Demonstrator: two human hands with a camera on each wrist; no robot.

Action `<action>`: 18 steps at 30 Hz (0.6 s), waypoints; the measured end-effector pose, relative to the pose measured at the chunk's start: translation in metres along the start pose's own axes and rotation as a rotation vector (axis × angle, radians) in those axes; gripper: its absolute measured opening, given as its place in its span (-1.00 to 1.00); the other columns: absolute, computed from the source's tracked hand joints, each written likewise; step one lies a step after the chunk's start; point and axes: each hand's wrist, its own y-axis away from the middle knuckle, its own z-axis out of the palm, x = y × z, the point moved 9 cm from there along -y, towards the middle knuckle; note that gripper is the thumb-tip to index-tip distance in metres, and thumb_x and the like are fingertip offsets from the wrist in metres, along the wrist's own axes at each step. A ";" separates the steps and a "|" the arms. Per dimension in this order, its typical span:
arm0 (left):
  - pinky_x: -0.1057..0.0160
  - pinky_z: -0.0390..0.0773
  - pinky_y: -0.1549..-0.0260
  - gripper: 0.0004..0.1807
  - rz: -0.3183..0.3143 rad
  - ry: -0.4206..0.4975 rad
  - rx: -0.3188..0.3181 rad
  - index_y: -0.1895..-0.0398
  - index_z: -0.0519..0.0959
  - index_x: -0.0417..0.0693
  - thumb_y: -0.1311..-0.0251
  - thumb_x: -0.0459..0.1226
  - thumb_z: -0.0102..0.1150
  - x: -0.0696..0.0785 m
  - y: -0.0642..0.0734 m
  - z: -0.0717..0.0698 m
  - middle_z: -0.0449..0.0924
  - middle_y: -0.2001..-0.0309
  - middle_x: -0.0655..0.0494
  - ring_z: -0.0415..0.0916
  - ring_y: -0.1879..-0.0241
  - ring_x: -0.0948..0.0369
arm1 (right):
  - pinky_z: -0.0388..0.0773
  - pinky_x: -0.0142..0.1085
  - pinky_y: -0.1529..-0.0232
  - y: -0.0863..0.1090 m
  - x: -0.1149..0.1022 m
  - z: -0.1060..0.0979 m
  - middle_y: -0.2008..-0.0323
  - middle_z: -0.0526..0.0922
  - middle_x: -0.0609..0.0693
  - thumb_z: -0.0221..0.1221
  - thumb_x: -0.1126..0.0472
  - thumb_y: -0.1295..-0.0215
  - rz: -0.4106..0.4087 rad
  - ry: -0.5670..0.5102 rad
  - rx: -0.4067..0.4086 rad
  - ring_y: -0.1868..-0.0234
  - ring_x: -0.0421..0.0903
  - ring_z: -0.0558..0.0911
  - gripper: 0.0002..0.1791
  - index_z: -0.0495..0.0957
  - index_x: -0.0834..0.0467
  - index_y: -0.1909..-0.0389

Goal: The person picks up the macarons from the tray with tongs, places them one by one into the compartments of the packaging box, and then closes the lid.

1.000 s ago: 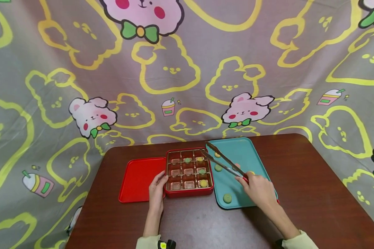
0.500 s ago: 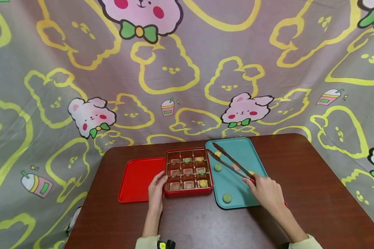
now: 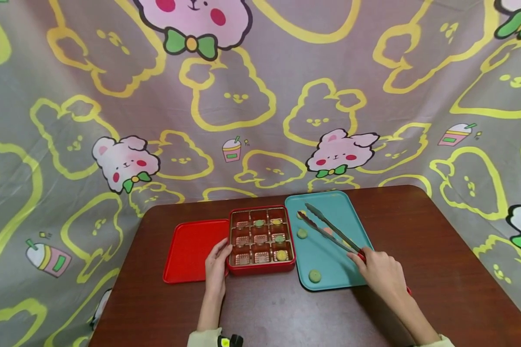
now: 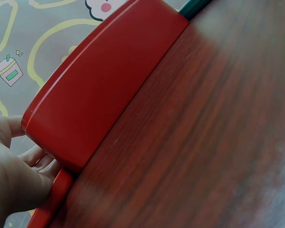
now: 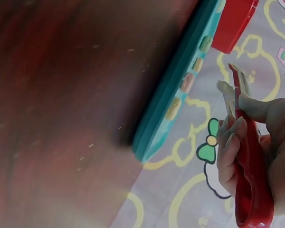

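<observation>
My left hand [image 3: 216, 265] rests against the left side of a red box [image 3: 260, 270] with a gold divided insert; its fingertips touch the side wall in the left wrist view. Several compartments hold small round macaron-like sweets, among them a yellow one [image 3: 281, 255] and a green one [image 3: 280, 238]. My right hand [image 3: 383, 273] grips red-handled metal tongs [image 3: 332, 227] over the blue-green tray [image 3: 336, 277]. The tong arms stand apart, pointing to the tray's far left. On the tray lie green sweets [image 3: 314, 276], a pink one [image 3: 327, 231] and yellow ones [image 3: 301, 214], partly behind the tongs.
A flat red lid [image 3: 186, 253] lies left of the box, its right edge beside my left hand. The box and tray stand side by side on a brown wooden table [image 3: 269, 308]. A patterned curtain [image 3: 260, 120] hangs behind the table's far edge.
My right hand has moved right with the tongs, whose tips have left the box's upper right corner and now hang over the tray. The left hand and box have stayed put.
</observation>
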 end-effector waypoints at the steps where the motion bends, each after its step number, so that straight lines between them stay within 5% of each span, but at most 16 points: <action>1: 0.33 0.58 0.18 -0.50 -0.003 -0.005 0.002 -0.37 0.51 -0.22 -0.45 -0.21 0.22 0.000 0.000 0.000 0.55 -0.27 -0.19 0.59 0.06 0.24 | 0.22 -0.19 0.67 0.001 0.002 0.000 0.74 0.15 -0.09 0.39 -0.02 -0.33 0.003 0.001 0.000 0.71 -0.07 0.27 -0.45 0.25 0.08 0.63; 8: 0.34 0.53 0.04 -0.50 0.014 0.012 -0.009 -0.37 0.50 -0.25 -0.44 -0.23 0.25 0.001 0.001 0.000 0.53 -0.30 -0.18 0.54 -0.05 0.25 | 0.22 -0.19 0.67 0.007 0.014 0.002 0.73 0.15 -0.10 0.35 -0.05 -0.36 0.026 0.006 -0.020 0.69 -0.07 0.28 -0.44 0.25 0.07 0.63; 18: 0.31 0.57 0.21 -0.47 -0.008 -0.001 -0.007 -0.40 0.49 -0.20 -0.44 -0.19 0.25 0.001 0.002 0.000 0.53 -0.31 -0.16 0.59 0.04 0.25 | 0.20 -0.20 0.66 0.016 0.028 0.002 0.73 0.14 -0.09 0.36 -0.01 -0.37 0.046 0.013 -0.042 0.69 -0.07 0.26 -0.44 0.22 0.09 0.63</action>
